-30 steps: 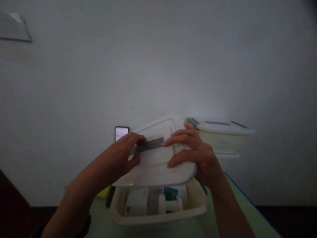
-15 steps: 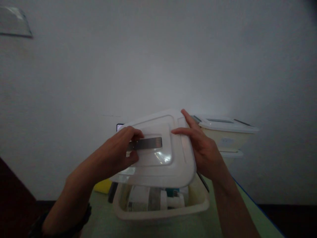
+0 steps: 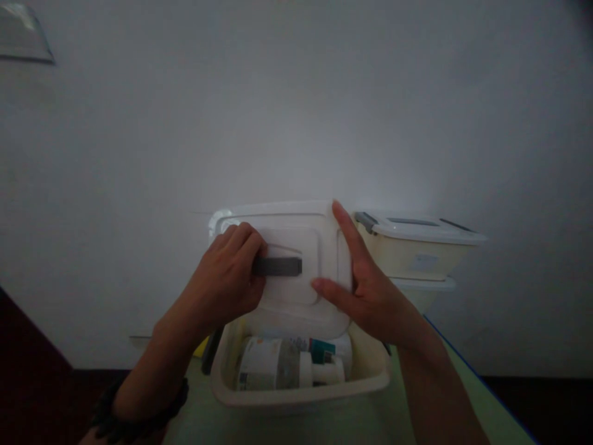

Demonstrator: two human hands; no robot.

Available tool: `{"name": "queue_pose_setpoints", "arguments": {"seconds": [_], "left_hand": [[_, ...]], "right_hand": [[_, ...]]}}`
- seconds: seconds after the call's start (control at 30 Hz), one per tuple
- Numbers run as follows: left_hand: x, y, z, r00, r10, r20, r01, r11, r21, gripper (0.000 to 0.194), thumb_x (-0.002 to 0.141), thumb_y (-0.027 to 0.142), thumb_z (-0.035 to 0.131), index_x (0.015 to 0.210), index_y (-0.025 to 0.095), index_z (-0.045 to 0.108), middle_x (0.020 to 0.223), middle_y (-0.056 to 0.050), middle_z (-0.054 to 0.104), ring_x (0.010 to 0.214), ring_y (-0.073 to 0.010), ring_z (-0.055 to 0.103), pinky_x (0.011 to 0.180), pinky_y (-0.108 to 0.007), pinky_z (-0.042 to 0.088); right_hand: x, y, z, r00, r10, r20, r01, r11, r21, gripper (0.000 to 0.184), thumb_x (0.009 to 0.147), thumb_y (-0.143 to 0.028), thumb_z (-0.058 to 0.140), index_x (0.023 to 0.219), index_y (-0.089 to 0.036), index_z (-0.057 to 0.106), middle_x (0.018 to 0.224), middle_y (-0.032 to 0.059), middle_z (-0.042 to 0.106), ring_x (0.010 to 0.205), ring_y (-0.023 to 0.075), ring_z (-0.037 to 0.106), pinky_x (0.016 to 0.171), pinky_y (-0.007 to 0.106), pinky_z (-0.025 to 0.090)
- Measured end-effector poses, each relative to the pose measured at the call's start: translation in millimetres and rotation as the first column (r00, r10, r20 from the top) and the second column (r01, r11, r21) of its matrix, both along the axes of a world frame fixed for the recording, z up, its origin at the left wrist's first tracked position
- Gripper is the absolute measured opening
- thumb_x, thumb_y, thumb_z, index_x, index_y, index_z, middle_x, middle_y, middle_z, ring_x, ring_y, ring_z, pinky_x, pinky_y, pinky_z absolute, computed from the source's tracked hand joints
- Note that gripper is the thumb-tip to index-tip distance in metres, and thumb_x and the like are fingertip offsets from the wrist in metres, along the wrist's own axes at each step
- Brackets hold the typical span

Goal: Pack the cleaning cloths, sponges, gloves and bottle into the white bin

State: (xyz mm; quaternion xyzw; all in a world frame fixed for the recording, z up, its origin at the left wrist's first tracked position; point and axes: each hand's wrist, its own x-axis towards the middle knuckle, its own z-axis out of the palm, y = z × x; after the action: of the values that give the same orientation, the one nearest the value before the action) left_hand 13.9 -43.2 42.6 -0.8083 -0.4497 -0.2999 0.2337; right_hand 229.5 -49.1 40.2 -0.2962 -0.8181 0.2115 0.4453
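Note:
A white plastic lid (image 3: 296, 315) is tilted up above a cream storage box (image 3: 306, 398). My left hand (image 3: 234, 272) is closed around the grey handle (image 3: 280, 266) in the middle of the lid. At the lid's right edge my right hand (image 3: 370, 281) grips it, thumb lying on the top face and a finger along the far corner; its other fingers are hidden behind. Inside the box a pump bottle (image 3: 269, 368) lies on its side, with a white and teal container (image 3: 331, 347) behind it.
Two lidded boxes are stacked at the right, the upper box (image 3: 421, 256) resting on a lower box (image 3: 426, 287). Something yellow (image 3: 201, 347) shows left of the open box. A pale green table (image 3: 194, 414) with a blue edge lies below, and a wall stands behind.
The lid has tipped up steeper and straightened, uncovering more of the box's contents. My left hand has closed more firmly on the handle; my right thumb has slid lower on the lid.

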Motion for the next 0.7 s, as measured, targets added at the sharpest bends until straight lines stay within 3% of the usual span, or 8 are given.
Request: {"name": "queue_pose_setpoints", "arguments": {"seconds": [0.13,0.4,0.53,0.7], "left_hand": [[3,-2,1.1,1.000,0.012,0.019,-0.013,0.999,0.039,0.015,0.065,0.010,0.048,0.072,0.019,0.038,0.081,-0.005,0.044,0.073,-0.0177,0.042,0.059,-0.029,0.039],[4,0,-0.1,0.997,-0.051,0.054,0.050,0.998,0.032,0.016,0.067,0.008,0.048,0.078,0.017,0.043,0.087,-0.005,0.046,0.076,-0.0173,0.046,0.062,-0.028,0.042],[2,-2,1.6,0.992,-0.127,0.016,0.127,0.992,-0.010,0.020,0.069,0.006,0.046,0.086,0.017,0.046,0.090,-0.006,0.049,0.086,-0.0197,0.046,0.072,-0.032,0.043],[-10,-7,7.4,0.981,-0.193,0.016,0.193,0.968,-0.159,0.032,0.066,0.009,0.050,0.096,0.018,0.045,0.100,-0.005,0.048,0.093,-0.0202,0.046,0.078,-0.034,0.044]], "right_hand": [[0,1,1.3,0.996,-0.076,0.056,0.068,0.988,0.142,0.086,0.077,-0.025,0.056,0.139,-0.033,-0.004,0.147,-0.0084,-0.002,0.134,0.0232,0.001,0.108,0.043,0.010],[3,8,-0.4,0.999,-0.043,0.030,0.040,0.994,0.098,0.090,0.076,-0.026,0.057,0.138,-0.031,-0.008,0.147,-0.0076,-0.004,0.134,0.0204,0.006,0.108,0.039,0.014],[3,9,-1.7,1.000,-0.008,-0.015,0.008,1.000,-0.019,0.095,0.075,-0.028,0.059,0.138,-0.031,-0.012,0.148,-0.0032,0.003,0.131,0.0230,0.022,0.105,0.042,0.023],[0,6,-1.2,0.995,0.045,-0.084,-0.058,0.986,-0.157,0.091,0.075,-0.025,0.060,0.139,-0.032,-0.006,0.142,0.0007,0.029,0.117,0.0228,0.045,0.100,0.043,0.034]]}}
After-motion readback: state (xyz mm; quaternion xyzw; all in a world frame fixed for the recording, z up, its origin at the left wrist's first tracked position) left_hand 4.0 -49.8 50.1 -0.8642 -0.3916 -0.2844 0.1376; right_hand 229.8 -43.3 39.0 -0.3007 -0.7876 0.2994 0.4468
